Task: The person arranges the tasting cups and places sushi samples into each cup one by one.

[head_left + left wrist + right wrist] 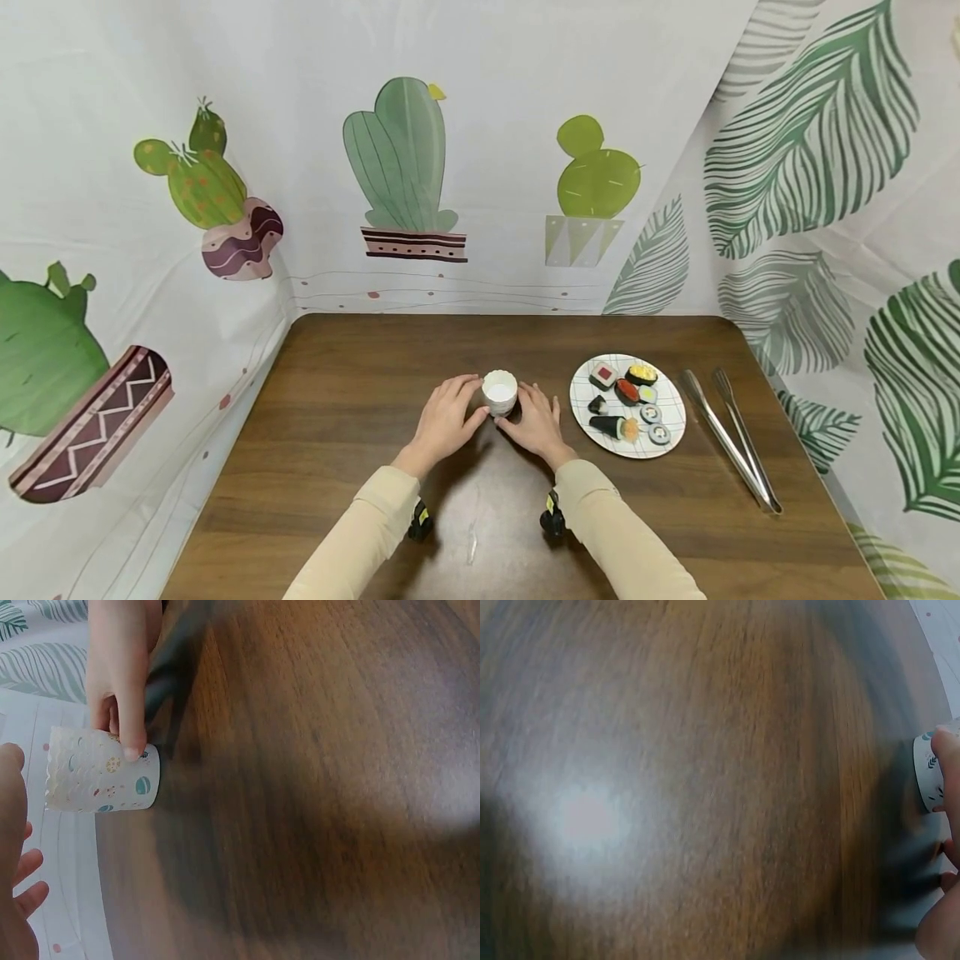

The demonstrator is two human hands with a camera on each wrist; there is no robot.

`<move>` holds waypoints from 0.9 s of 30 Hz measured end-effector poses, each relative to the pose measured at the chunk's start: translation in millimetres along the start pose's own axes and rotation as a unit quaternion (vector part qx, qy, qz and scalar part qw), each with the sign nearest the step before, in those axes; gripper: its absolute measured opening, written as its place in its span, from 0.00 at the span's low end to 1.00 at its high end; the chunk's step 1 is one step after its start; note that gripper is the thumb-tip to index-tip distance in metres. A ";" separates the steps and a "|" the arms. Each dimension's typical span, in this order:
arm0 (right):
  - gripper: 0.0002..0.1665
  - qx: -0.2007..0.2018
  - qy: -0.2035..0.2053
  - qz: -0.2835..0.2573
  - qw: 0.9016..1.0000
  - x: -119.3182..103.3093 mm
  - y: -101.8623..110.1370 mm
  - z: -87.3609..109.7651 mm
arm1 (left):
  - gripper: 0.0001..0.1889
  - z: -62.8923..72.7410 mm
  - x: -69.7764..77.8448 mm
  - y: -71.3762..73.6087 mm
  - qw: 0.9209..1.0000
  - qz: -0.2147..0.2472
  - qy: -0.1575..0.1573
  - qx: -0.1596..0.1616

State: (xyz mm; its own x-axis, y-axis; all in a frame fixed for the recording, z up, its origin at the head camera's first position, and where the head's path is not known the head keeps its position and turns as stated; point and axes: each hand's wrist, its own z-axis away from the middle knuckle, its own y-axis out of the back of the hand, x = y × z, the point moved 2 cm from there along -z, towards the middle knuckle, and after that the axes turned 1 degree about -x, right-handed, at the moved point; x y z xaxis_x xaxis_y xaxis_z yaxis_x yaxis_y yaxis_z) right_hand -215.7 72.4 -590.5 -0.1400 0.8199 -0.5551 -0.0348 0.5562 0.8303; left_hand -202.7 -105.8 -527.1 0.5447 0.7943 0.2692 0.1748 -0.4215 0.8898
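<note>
A small white paper cup (499, 390) with a scalloped rim stands upright on the table, between the two hands. In the left wrist view the printed pattern on the cup (105, 776) shows. My right hand (536, 422) holds the cup from its right side, the thumb (132, 735) lying on its lower wall. My left hand (446, 419) is at the cup's left side with fingers loosely extended. A gap shows between the left hand (16, 900) and the cup in the left wrist view. Only part of the right hand (949, 802) shows in the right wrist view.
To the right of the hands, a round white plate (581, 421) bears several pieces of sushi. Metal tongs (731, 442) lie spread beside it near the right edge of the brown wooden table (337, 375). Cloth printed with cacti and leaves (502, 150) hangs around the table.
</note>
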 end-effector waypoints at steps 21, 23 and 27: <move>0.40 0.044 -0.011 -0.019 0.999 -0.9 -6.6 -1.0 | 0.20 -11.0 9.6 -11.9 0.998 -0.045 -0.047 0.012; 0.41 0.044 -0.006 -0.022 0.999 0.0 -6.1 0.0 | 0.19 -12.0 10.7 -12.8 0.997 -0.053 -0.056 0.016; 0.42 0.049 0.008 -0.018 0.999 1.5 -5.4 3.6 | 0.18 -12.4 14.1 -14.3 0.994 -0.072 -0.077 0.023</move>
State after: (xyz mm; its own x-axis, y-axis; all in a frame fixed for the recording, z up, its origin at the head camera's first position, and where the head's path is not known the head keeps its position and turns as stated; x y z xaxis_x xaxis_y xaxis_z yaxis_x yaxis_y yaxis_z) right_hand -212.2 71.1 -596.1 -0.1564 0.7971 -0.5832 0.0565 0.5968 0.8004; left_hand -207.7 -83.2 -531.4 0.6295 0.7731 0.0776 0.2957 -0.3307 0.8962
